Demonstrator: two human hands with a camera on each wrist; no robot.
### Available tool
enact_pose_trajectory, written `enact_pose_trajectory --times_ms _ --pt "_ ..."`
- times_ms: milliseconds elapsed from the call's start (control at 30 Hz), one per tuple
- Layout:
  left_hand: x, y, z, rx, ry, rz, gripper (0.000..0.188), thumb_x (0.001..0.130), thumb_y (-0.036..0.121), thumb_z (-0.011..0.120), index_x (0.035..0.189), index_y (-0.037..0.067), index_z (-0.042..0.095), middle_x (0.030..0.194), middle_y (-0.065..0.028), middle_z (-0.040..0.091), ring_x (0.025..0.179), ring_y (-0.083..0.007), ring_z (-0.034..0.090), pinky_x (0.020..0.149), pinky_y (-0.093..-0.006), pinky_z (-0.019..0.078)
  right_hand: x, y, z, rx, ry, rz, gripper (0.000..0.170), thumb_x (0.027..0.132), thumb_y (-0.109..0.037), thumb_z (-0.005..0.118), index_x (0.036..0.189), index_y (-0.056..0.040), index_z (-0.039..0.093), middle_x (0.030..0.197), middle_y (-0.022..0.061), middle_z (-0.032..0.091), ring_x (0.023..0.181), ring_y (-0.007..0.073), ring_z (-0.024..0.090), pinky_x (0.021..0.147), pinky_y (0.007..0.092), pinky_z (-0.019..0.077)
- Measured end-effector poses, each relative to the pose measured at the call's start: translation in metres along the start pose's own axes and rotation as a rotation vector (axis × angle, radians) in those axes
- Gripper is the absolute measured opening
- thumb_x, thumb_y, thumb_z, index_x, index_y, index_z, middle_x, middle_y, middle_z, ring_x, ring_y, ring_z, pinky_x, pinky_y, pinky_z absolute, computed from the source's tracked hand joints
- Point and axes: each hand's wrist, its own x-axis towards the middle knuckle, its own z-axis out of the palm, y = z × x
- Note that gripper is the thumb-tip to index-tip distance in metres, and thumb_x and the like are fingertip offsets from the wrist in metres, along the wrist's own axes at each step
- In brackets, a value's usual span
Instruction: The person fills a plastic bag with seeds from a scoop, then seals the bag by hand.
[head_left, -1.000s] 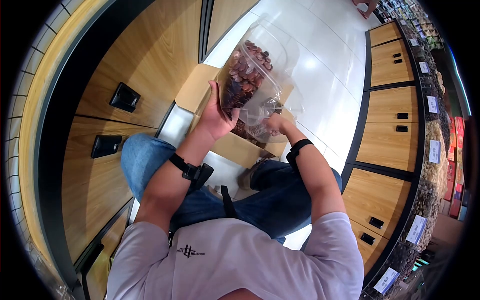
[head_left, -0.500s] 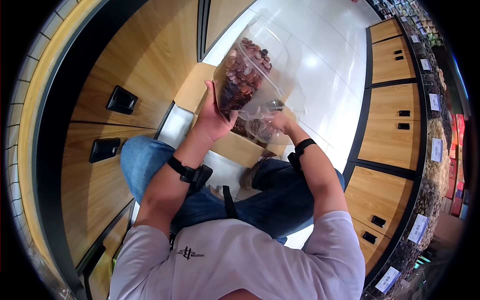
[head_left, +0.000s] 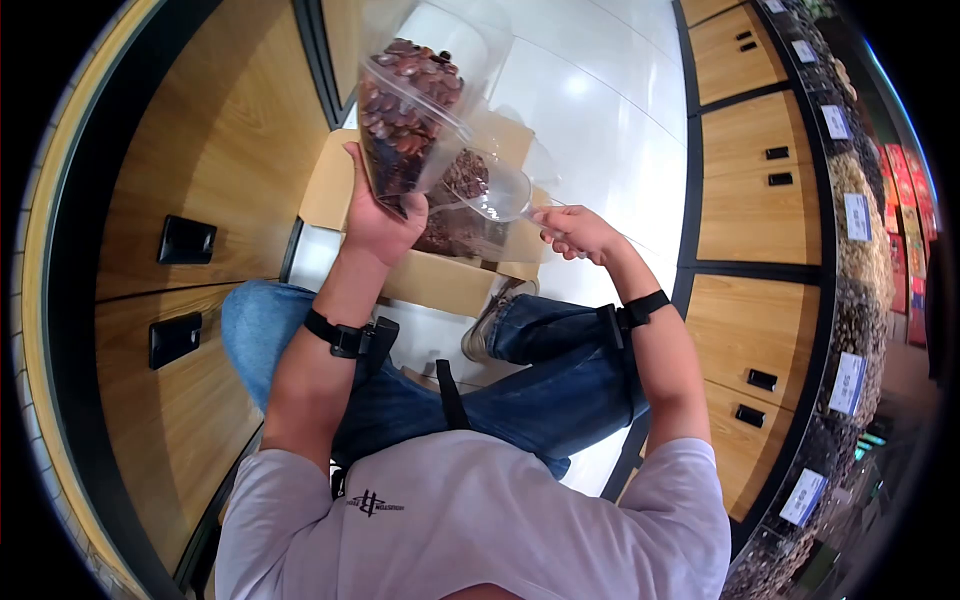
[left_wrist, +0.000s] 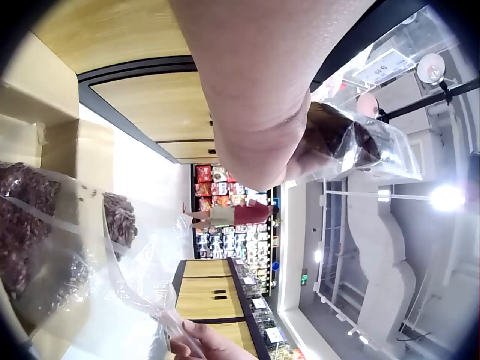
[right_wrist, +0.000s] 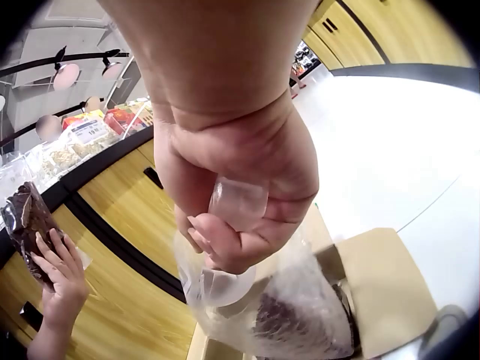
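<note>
My left hand (head_left: 385, 222) holds up a clear plastic container (head_left: 440, 120) part-filled with flat, reddish-brown pieces (head_left: 415, 85). In the right wrist view the fingers (right_wrist: 61, 262) of that hand lie spread along its side. With curled fingers, my right hand (head_left: 585, 235) grips the handle of a clear scoop (head_left: 505, 190). Dark reddish pieces (left_wrist: 120, 225) sit in the scoop's bowl, which is beside the container and over an open cardboard box (head_left: 440, 283). A clear plastic bag (right_wrist: 300, 315) of similar dark pieces lines the box, partly hidden behind the scoop and container.
The box stands on the white tiled floor (head_left: 590, 130) between my legs. Wooden cabinets with black handles (head_left: 187, 240) rise close on the left. More cabinets (head_left: 760, 190) run along the right beneath bulk-goods bins with price tags (head_left: 857, 218). A person (left_wrist: 240, 215) stands farther off.
The scoop has come up out of the plastic bag, now showing dark pieces in its bowl. My right hand has moved right, away from the box. The head view has turned, shifting the surroundings left.
</note>
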Motion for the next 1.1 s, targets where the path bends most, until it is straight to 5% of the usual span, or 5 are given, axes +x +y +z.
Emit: enact_pose_trajectory --times_ms 33,100,267,800,1100 --pt "0.002 -0.003 -0.001 -0.001 -0.004 -0.018 0.051 0.095 0.061 0.052 0.127 0.023 0.064 0.122 0.0076 0.068 0.103 -0.0109 0.067 0.066 -0.0224 0.0567 -0.011 0.003 -0.005 -0.008 0.015 0.008 0.034 0.096 -0.034 0.063 0.114 -0.0062 0.067 0.074 -0.003 0.058 0.051 0.0038 0.048 0.04 0.0187 0.0354" --pt "0.006 -0.008 -0.001 -0.126 -0.03 -0.004 0.045 0.098 0.04 0.056 0.134 0.014 0.059 0.139 -0.0076 0.059 0.098 -0.0238 0.07 0.065 -0.0239 0.054 -0.034 0.007 -0.014 -0.008 0.041 0.015 0.036 0.095 -0.033 0.065 0.118 -0.0058 0.067 0.072 -0.0038 0.058 0.051 0.004 0.048 0.041 0.0197 0.0357" --pt "0.015 -0.016 0.0 -0.061 0.004 -0.022 0.044 0.096 0.041 0.059 0.13 0.014 0.062 0.133 -0.0072 0.063 0.097 -0.0212 0.07 0.063 -0.0255 0.054 -0.083 0.03 -0.03 0.037 0.091 -0.011 0.045 0.099 -0.03 0.057 0.137 -0.0061 0.057 0.073 -0.0038 0.056 0.05 0.0013 0.044 0.041 0.0163 0.033" --pt "0.017 -0.017 -0.009 -0.026 -0.022 -0.066 0.042 0.094 0.037 0.063 0.125 0.009 0.061 0.123 -0.0071 0.068 0.095 -0.02 0.071 0.062 -0.0269 0.0546 -0.152 0.061 -0.046 0.313 0.116 -0.116 0.045 0.1 -0.025 0.055 0.139 -0.0032 0.054 0.074 -0.0007 0.056 0.049 0.003 0.042 0.039 0.0186 0.0333" --pt "0.009 -0.012 -0.007 0.121 0.042 -0.086 0.046 0.093 0.054 0.06 0.114 0.014 0.067 0.105 -0.003 0.072 0.089 -0.016 0.07 0.059 -0.0269 0.0545 -0.197 0.024 -0.049 0.347 0.078 -0.251 0.044 0.101 -0.024 0.053 0.139 -0.0014 0.051 0.071 0.0012 0.054 0.046 0.0035 0.042 0.036 0.0179 0.0322"
